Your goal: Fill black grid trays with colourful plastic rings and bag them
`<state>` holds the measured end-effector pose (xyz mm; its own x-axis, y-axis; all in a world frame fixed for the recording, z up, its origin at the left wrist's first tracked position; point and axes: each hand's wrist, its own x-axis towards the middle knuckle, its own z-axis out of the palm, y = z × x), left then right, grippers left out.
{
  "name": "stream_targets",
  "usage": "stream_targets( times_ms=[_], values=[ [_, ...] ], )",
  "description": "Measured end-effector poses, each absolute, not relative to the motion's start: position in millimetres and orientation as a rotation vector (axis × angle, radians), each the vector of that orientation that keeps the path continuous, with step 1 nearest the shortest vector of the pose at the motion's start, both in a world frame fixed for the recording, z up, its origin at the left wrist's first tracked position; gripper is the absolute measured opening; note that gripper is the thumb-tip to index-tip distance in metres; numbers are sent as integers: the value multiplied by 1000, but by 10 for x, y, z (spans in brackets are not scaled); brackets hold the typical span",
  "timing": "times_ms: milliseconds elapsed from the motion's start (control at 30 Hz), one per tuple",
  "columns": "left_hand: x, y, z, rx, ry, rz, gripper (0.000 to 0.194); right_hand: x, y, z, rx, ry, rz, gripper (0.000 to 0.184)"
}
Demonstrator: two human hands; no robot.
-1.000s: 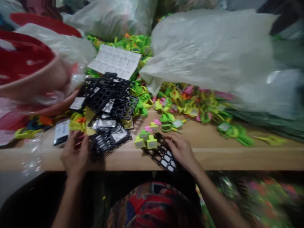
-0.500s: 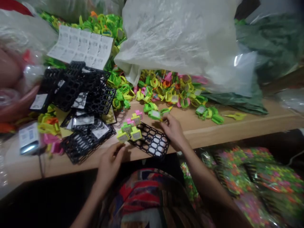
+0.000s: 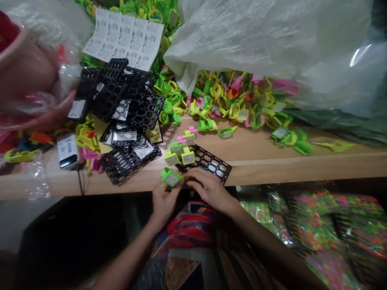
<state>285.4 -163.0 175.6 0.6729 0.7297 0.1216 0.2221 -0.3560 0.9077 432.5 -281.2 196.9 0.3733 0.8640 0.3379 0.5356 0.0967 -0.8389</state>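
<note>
Red basin: blurred, at far left, well left of the left grip, behind clear plastic (image 3: 7, 34).
Packet: white-labelled, on the table (image 3: 68, 151), left of the left grip.
Rack pile: black lattice racks (image 3: 130, 117), heaped up and to the left of the left grip, several with white labels.
Paper sheet: printed, gridded (image 3: 123, 38), lying beyond the rack pile.
Left grip: (image 3: 163, 203) closed around the green ring, at the near table edge.
Green ring: (image 3: 171, 177) in the left grip, square tag facing up; long axis appears to run from upper left to lower right. Right grip fingertips are just beside it.
Small rings: about five, yellow, green and pink (image 3: 184, 147), standing together up and to the right of the left grip, at the left end of the black rack.
Black rack: (image 3: 208, 161) lying flat, long axis slanting to the right, under and beyond the right grip. Right part shows open holes.
Right grip: (image 3: 210, 189) fingers curled, over the rack's near edge; any hold cannot be told.
Ring heap: (image 3: 236, 96) many loose rings beyond both grips, on the table (image 3: 266, 161).
Plastic bag: (image 3: 256, 40) translucent, draped over the heap's far side.
</note>
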Motion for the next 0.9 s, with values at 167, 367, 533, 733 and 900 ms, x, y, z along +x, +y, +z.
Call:
stream_targets(
  times_ms=[167,367,533,733,900],
  values=[
    [2900,-1406,1623,2139,558,747,13,4568,-2881,1855,-1735,-1151,297,18],
    [3031,-1398,1627,2344,448,826,14,4563,-2906,1706,-1752,-1175,249,18],
    [3041,-1413,1618,2482,379,842,11,4519,-2899,1691,-1773,-1242,228,22],
    [3101,-1448,1588,2603,396,795,9,4533,-2919,1651,-1755,-1262,245,22],
    [3141,-1430,1607,2658,422,758,8,4509,-2899,1655,-1731,-1245,264,23]
  ],
)
